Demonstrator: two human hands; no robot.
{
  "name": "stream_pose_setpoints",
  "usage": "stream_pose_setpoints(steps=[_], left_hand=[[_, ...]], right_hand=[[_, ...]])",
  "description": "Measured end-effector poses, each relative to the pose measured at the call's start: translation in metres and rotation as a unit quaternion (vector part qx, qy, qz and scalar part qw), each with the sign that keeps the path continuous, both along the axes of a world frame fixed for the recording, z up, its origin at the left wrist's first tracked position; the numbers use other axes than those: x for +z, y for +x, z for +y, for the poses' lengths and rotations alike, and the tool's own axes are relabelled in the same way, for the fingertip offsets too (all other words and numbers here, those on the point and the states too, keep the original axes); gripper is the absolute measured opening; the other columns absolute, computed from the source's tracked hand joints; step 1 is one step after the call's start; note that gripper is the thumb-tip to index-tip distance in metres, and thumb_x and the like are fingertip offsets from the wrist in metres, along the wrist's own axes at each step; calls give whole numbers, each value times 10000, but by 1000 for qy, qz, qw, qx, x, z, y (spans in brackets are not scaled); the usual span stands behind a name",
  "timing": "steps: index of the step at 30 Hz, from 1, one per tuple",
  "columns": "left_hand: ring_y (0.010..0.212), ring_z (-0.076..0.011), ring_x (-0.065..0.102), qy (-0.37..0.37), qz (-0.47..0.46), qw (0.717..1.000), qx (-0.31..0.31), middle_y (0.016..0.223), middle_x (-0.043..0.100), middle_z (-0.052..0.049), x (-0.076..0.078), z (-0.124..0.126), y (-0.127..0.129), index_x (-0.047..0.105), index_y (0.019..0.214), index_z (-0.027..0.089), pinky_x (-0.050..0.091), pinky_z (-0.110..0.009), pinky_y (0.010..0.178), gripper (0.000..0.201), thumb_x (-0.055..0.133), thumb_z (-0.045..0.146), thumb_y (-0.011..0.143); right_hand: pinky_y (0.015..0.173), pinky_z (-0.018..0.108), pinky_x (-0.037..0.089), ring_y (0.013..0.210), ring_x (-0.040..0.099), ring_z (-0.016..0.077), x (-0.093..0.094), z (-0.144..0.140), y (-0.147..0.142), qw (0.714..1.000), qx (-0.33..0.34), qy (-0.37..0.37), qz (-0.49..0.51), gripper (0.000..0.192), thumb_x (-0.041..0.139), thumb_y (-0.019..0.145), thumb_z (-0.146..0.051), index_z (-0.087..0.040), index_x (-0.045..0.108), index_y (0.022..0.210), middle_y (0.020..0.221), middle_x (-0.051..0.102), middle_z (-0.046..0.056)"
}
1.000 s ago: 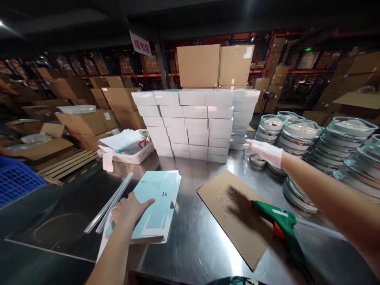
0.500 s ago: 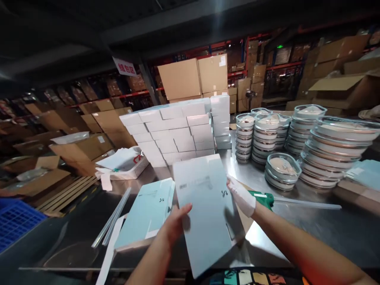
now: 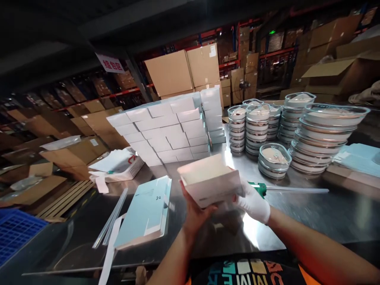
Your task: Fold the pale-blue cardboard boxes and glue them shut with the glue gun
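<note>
The pale card box was a flat sheet half a second ago; now it stands opened between both hands, above the table, with walls and a hollow inside; I judge that its shaping is already advanced, although the far end is hidden from me. The bare left hand is clamped on its left side and underside; the right hand, in a white glove, grips its right side. The card looks thin and matt, slightly blurred; the flat cartons at the left are smooth and light blue; two glossy clear sticks lie beside them. At the right, the round glass pieces stand in shiny stacks; a green glue gun is partly covered by the glove.
</note>
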State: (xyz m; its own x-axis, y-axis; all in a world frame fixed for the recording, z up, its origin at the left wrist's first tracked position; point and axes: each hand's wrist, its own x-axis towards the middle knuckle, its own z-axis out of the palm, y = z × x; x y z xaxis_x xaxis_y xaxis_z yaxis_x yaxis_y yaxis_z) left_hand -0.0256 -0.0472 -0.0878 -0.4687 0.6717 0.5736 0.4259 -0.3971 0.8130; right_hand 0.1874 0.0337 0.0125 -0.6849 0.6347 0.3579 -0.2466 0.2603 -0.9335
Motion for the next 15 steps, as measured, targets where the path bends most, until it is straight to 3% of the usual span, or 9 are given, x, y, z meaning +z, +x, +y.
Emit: stream_pose_setpoints(steps=[3, 5, 7, 9, 12, 15], left_hand=[[1524, -473, 508, 69, 51, 994, 71, 1568, 568, -191, -18, -13, 4, 292, 1686, 349, 488, -678, 1231, 1228, 935, 700, 701], [1564, -463, 457, 73, 62, 993, 62, 1630, 499, -181, -24, -19, 5, 241, 1697, 369, 460, -692, 1252, 1247, 936, 686, 712], [1569, -438, 457, 64, 60, 996, 27, 1654, 468, -194, -21, -22, 2, 170, 1711, 355, 477, -665, 1241, 1281, 933, 672, 732], [1513, -421, 525, 61, 81, 995, 14, 1569, 557, -192, -12, -22, -3, 295, 1669, 311, 467, -652, 1245, 1174, 936, 647, 744], [1308, -393, 665, 45, 145, 988, 15, 1199, 739, -110, 7, -23, -10, 690, 1298, 257, 417, -657, 1270, 678, 941, 582, 758], [1037, -332, 706, 32, 176, 984, -7, 853, 702, -41, 23, -25, -8, 768, 909, 258, 494, -600, 1185, 354, 929, 546, 781]], right_hand=[[1213, 551, 502, 1440, 620, 398, 2, 4, 9, 1000, 0, 13, -16, 1172, 824, 747, -863, -237, 484, 1679, 1525, 671, 178], [1268, 557, 440, 1537, 519, 423, 3, 4, 13, 999, -20, 41, -17, 1135, 800, 749, -886, -211, 555, 1628, 1630, 580, 195], [1281, 561, 425, 1565, 486, 426, 3, 2, 15, 999, -20, 46, -8, 1174, 792, 736, -904, -224, 518, 1653, 1674, 533, 191], [1247, 560, 469, 1505, 560, 414, 1, -1, 14, 1000, 1, 15, -4, 1242, 811, 713, -903, -249, 438, 1701, 1628, 586, 183], [1224, 563, 497, 1452, 611, 413, -3, -3, 13, 999, 1, -45, -4, 1171, 780, 715, -931, -244, 540, 1633, 1566, 647, 172], [1237, 596, 476, 1484, 578, 439, -4, -3, 16, 998, -50, -41, -2, 1044, 733, 736, -955, -228, 695, 1485, 1561, 654, 182]])
